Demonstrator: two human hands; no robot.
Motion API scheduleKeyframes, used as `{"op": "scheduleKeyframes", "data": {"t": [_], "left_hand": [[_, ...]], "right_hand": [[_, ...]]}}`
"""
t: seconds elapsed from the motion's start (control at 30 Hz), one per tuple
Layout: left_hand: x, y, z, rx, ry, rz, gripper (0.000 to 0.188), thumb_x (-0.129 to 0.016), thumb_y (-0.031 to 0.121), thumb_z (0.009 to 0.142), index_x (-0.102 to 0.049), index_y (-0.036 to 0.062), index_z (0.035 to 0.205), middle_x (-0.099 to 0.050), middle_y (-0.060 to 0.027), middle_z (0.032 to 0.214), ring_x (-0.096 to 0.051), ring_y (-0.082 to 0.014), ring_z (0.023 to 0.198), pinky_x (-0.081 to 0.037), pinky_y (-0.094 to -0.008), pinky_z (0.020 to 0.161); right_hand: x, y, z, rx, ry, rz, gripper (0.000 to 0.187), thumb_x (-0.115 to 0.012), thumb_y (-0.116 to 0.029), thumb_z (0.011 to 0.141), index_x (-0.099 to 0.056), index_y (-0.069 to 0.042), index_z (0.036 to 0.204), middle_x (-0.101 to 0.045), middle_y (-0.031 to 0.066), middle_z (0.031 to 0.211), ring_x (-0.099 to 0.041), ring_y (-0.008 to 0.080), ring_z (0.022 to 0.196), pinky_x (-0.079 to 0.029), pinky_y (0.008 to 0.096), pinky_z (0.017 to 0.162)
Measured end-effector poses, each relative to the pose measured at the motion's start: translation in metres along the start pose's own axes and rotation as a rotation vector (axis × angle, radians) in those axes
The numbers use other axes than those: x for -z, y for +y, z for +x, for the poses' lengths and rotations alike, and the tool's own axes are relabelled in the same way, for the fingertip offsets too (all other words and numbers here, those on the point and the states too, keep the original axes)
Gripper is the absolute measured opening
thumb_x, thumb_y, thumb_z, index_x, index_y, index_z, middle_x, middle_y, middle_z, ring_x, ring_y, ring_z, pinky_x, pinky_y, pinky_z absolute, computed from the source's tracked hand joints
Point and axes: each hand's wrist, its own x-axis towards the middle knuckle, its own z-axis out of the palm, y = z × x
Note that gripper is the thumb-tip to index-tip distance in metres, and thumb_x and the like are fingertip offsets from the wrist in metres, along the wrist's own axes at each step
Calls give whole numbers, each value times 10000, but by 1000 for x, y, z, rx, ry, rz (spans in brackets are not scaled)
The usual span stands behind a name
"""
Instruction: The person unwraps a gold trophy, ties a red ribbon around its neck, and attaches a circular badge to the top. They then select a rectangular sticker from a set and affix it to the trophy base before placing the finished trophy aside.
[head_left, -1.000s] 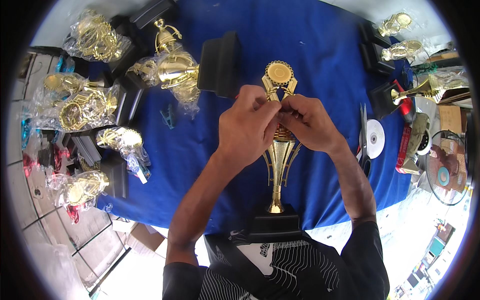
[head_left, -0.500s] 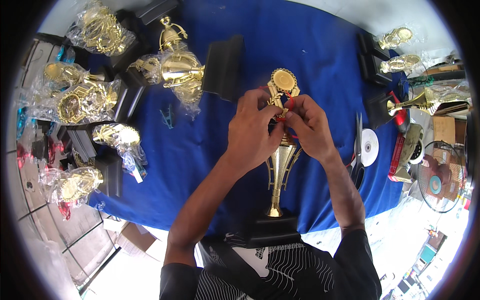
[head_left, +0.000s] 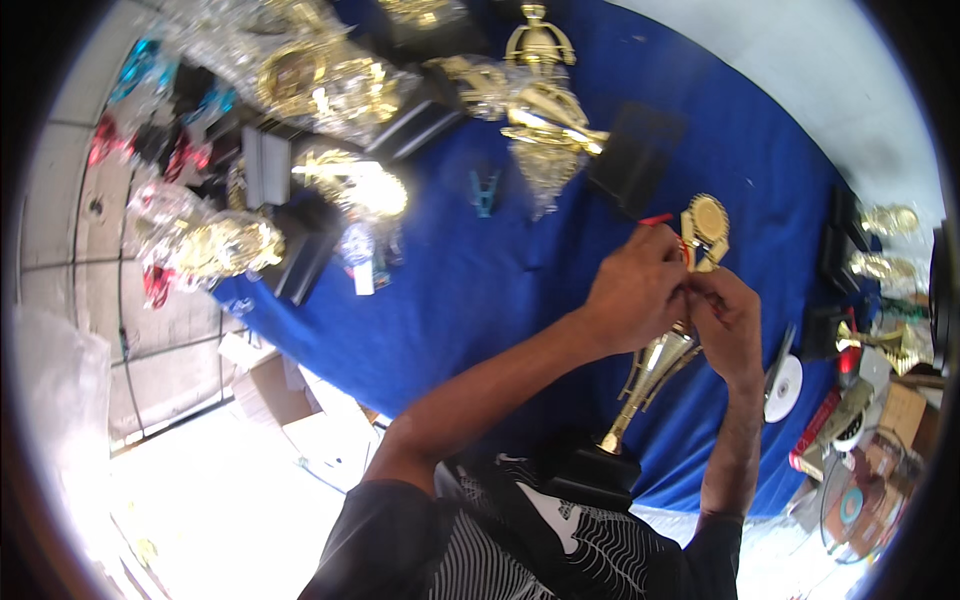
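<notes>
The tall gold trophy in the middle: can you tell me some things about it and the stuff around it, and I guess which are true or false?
1. Both hands, left hand and right hand, meet at the upper part of the tall gold trophy with a black base. True.
2. The table cover is green. False: it is a blue cloth.
3. A small teal clip lies on the cloth. True.
4. The trophy's round gold medallion top is hidden under the hands. False: it shows above them.

bare blue cloth (head_left: 480, 290) left, wrapped trophies (head_left: 330, 90) beyond
</notes>
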Motion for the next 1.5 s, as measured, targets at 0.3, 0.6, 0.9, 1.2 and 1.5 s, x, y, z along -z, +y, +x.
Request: {"op": "scheduleKeyframes", "data": {"t": [0.3,0.6,0.9,1.2,1.5], "left_hand": [[1,3,-4,-9,25,53,156,-782,134,713,-699,45,811,-570,-88,963,-628,-253,940,-548,-393,741],[0,-4,-1,-67,-28,-28,147,-779,149,723,-723,43,809,-589,-93,950,-652,-254,867,-549,-397,717],[-3,-4,0,-88,-37,-34,126,-761,130,738,-712,36,808,-599,-102,950,-662,-257,866,-557,-401,718],[5,0,3,365,-110,82,109,-724,79,752,-725,-14,809,-635,-182,998,-722,-325,869,-592,-434,736],[6,8,-17,362,9,158,95,-678,89,768,-716,7,796,-605,-164,945,-719,-320,754,-594,-446,678]], "right_hand": [[-3,-14,-3,105,9,-396,72,-589,-4,959,-640,27,1000,-528,118,1002,-561,231,849,-461,357,750],[15,-35,8,72,-260,-447,64,-596,-48,936,-589,2,975,-571,118,893,-587,233,736,-469,363,670],[10,-41,6,35,-141,-519,49,-567,11,863,-603,11,895,-615,158,756,-639,311,645,-487,414,622],[26,-32,4,112,-166,-1022,76,-557,-44,775,-618,-36,821,-635,165,791,-635,391,758,-488,521,709],[18,-16,-6,46,-105,-1112,97,-564,-114,798,-628,-42,811,-649,150,787,-641,384,780,-501,523,731]]}}
